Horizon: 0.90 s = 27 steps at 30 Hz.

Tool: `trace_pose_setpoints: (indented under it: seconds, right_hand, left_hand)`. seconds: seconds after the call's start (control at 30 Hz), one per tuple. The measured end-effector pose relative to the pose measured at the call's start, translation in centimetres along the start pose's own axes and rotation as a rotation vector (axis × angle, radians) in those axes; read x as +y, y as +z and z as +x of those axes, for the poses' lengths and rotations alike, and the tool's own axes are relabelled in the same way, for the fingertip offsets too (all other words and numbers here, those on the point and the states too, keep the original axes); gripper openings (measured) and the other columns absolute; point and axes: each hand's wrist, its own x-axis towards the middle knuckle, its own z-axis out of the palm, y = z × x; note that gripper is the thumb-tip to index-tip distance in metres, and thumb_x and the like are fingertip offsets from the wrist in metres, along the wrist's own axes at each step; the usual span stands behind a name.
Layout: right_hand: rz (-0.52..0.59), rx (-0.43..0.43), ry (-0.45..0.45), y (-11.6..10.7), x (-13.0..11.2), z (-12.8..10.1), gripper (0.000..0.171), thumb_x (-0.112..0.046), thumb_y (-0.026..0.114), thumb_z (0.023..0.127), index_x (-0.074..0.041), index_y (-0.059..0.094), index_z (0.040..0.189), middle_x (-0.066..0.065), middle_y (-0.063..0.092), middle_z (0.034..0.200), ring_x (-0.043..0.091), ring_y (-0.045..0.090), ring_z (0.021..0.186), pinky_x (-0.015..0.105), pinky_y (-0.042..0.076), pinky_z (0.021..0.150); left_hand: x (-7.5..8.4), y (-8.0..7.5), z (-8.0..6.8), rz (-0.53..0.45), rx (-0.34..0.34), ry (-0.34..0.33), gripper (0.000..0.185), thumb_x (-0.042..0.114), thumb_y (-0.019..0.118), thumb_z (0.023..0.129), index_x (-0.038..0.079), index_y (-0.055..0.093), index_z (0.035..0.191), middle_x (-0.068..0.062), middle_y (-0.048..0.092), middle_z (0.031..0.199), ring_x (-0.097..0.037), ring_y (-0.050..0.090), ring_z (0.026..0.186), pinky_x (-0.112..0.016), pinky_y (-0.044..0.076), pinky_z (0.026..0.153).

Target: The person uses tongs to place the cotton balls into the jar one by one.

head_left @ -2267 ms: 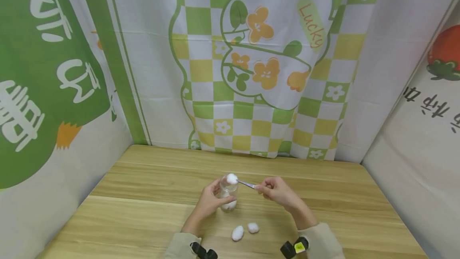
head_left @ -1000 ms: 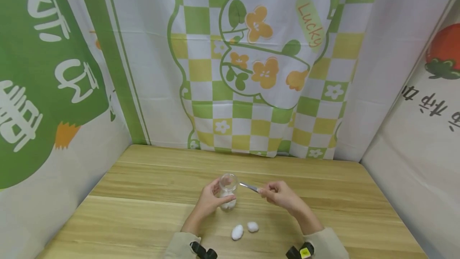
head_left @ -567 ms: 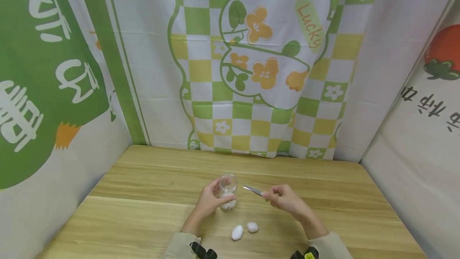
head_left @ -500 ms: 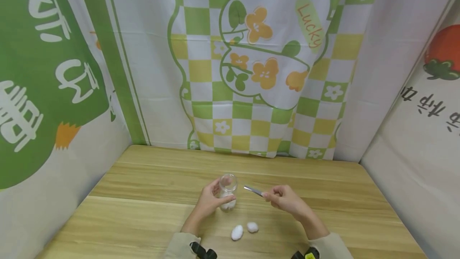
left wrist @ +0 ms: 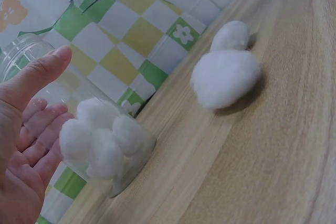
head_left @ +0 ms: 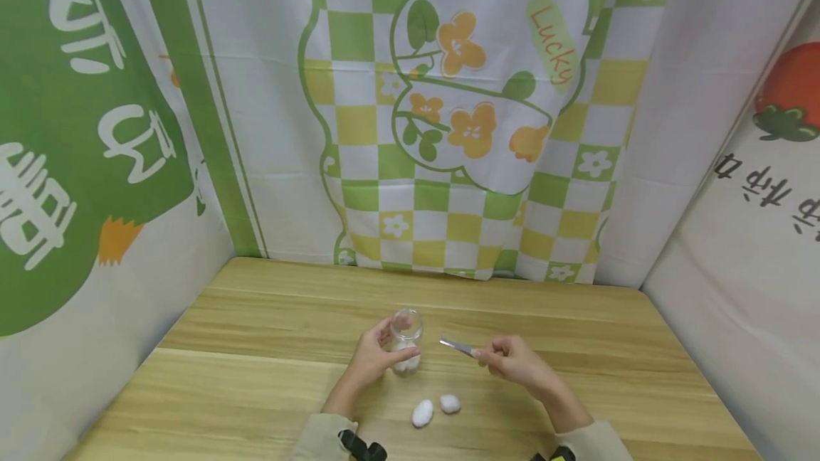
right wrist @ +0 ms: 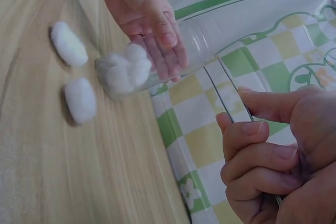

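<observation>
My left hand [head_left: 374, 359] holds a clear jar [head_left: 406, 324] upright on the table, thumb on the near side and fingers behind. Several white cotton balls [left wrist: 102, 137] fill its lower part, and its mouth is uncovered. To the right of the jar, my right hand [head_left: 514, 361] pinches metal tweezers [head_left: 456, 346] between thumb and fingers. In the right wrist view the two arms of the tweezers [right wrist: 227, 85] stand apart with nothing between them. One loose cotton ball [head_left: 423, 413] lies in front of the jar, with a second cotton ball [head_left: 450, 403] just to its right.
The wooden table [head_left: 288, 311] extends around both hands. Behind it hangs a checkered green, yellow and white cloth [head_left: 442, 233]. Printed cloth walls [head_left: 724, 290] close off the left and right sides.
A cotton ball held in the tweezers at the jar's mouth has been let go and is no longer there. My right hand has drawn back rightward and nearer; the left hand stays on the jar.
</observation>
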Motion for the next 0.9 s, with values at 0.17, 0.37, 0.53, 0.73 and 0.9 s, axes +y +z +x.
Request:
trace_pose_setpoints:
  seconds: [0.17, 0.37, 0.53, 0.73, 0.9]
  right_hand:
    - [-0.005, -0.019, -0.009, 0.2, 0.7, -0.2, 0.041, -0.017, 0.058, 0.096, 0.022, 0.052, 0.088, -0.011, 0.034, 0.053, 0.001, 0.028, 0.047, 0.013, 0.022, 0.044]
    - [-0.012, -0.025, 0.016, 0.2, 1.3, -0.5, 0.039, -0.020, 0.058, 0.096, 0.017, 0.053, 0.083, -0.009, 0.034, 0.053, 0.002, 0.027, 0.048, 0.014, 0.022, 0.045]
    - [-0.027, -0.019, 0.041, 0.2, 1.8, -0.9, 0.037, -0.023, 0.058, 0.096, 0.012, 0.055, 0.082, -0.009, 0.035, 0.054, 0.004, 0.029, 0.049, 0.015, 0.025, 0.046]
    - [-0.044, -0.022, 0.010, 0.1, 2.5, -1.1, 0.042, -0.019, 0.058, 0.096, 0.022, 0.053, 0.088, -0.010, 0.037, 0.053, 0.002, 0.030, 0.048, 0.013, 0.024, 0.045]
    - [-0.042, -0.029, 0.026, 0.1, 3.0, -1.4, 0.042, -0.021, 0.058, 0.096, 0.020, 0.054, 0.088, -0.010, 0.039, 0.055, 0.002, 0.031, 0.049, 0.013, 0.025, 0.045]
  left_hand:
    - [0.1, 0.0, -0.1, 0.007, -0.001, 0.001, 0.082, 0.020, 0.081, 0.077, -0.006, 0.039, 0.142, -0.028, 0.044, 0.146, -0.043, 0.047, 0.134, -0.051, 0.042, 0.113]
    - [-0.1, 0.0, 0.0, 0.002, 0.003, 0.007, 0.081, 0.021, 0.082, 0.077, -0.006, 0.041, 0.141, -0.028, 0.046, 0.145, -0.043, 0.047, 0.134, -0.051, 0.041, 0.114]
    - [-0.1, 0.0, 0.0, 0.001, 0.007, 0.011, 0.080, 0.021, 0.082, 0.077, -0.006, 0.042, 0.140, -0.027, 0.047, 0.145, -0.042, 0.047, 0.134, -0.051, 0.041, 0.114]
    - [-0.3, 0.0, 0.1, 0.021, 0.005, 0.006, 0.083, 0.025, 0.082, 0.076, -0.007, 0.041, 0.141, -0.029, 0.044, 0.146, -0.045, 0.046, 0.133, -0.053, 0.041, 0.113]
    - [-0.4, 0.0, 0.1, 0.029, 0.006, -0.006, 0.087, 0.028, 0.083, 0.075, -0.008, 0.040, 0.141, -0.032, 0.042, 0.146, -0.047, 0.046, 0.133, -0.054, 0.040, 0.113]
